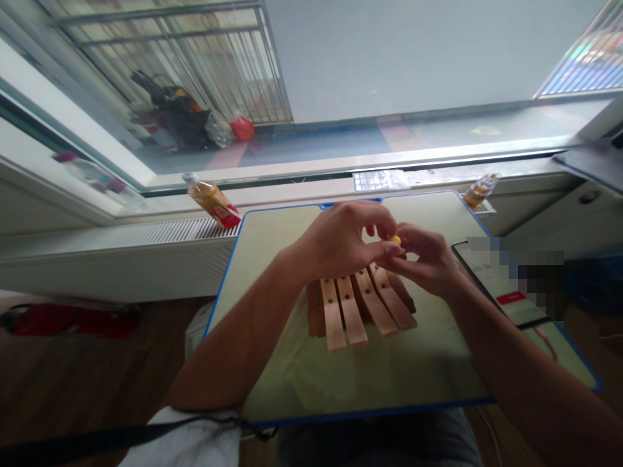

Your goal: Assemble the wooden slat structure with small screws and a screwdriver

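A small yellow ball [395, 240] shows between the fingertips of both hands, above the middle of the folding table. My left hand [343, 237] comes from the left, its thumb and index finger pinched on the ball. From the other side my right hand [423, 256] closes its fingertips around the same spot; its exact grip is partly hidden. Right below the hands stands a wooden piece with several flat wooden strips [357, 311] fanned toward me, each with dark round holes. Its far end is covered by my hands.
The table top [292, 383] has a blue rim. A tablet [487, 279] lies at its right side. An orange drink bottle [211, 200] stands on the radiator at left, another bottle [481, 190] on the sill at right. A white packet [377, 180] lies by the window.
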The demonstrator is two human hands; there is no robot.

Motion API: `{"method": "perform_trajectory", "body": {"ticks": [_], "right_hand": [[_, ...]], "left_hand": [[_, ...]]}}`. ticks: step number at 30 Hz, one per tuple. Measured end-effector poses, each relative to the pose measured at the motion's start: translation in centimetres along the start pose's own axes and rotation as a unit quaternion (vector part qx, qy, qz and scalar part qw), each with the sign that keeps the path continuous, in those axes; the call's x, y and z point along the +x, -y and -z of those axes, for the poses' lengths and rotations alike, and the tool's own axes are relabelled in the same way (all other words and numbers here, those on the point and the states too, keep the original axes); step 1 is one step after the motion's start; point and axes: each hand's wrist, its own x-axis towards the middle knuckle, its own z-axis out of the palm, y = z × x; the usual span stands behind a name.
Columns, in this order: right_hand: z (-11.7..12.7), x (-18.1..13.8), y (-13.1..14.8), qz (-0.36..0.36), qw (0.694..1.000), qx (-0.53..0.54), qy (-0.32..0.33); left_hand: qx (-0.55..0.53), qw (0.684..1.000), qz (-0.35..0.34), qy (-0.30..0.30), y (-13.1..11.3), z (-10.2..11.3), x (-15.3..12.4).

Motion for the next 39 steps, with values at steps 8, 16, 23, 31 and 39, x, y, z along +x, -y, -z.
{"method": "perform_trajectory", "body": {"ticks": [8, 16, 23, 31, 39], "right_hand": [[0.0, 0.2, 0.9, 0.013, 1.0, -0.015, -0.001], [0.3, 0.1, 0.7, 0.02, 0.999, -0.043, 0.022], [0.3, 0.2, 1.0, 0.029, 0.998, -0.052, 0.018], [0.1, 0.1, 0.6, 0.035, 0.998, -0.044, 0.027], [-0.1, 0.0, -0.1, 0.02, 0.999, -0.032, 0.009]], "left_hand": [[0.022, 1.0, -0.014, 0.015, -0.2, 0.6, -0.1], [0.014, 0.998, -0.026, 0.061, -0.2, 0.8, -0.3], [0.005, 0.998, -0.018, 0.058, -0.3, 0.9, -0.4], [0.03, 0.999, -0.014, 0.039, -0.7, 1.0, -0.3], [0.025, 1.0, 0.008, 0.009, -0.3, 0.4, -0.2]]}}
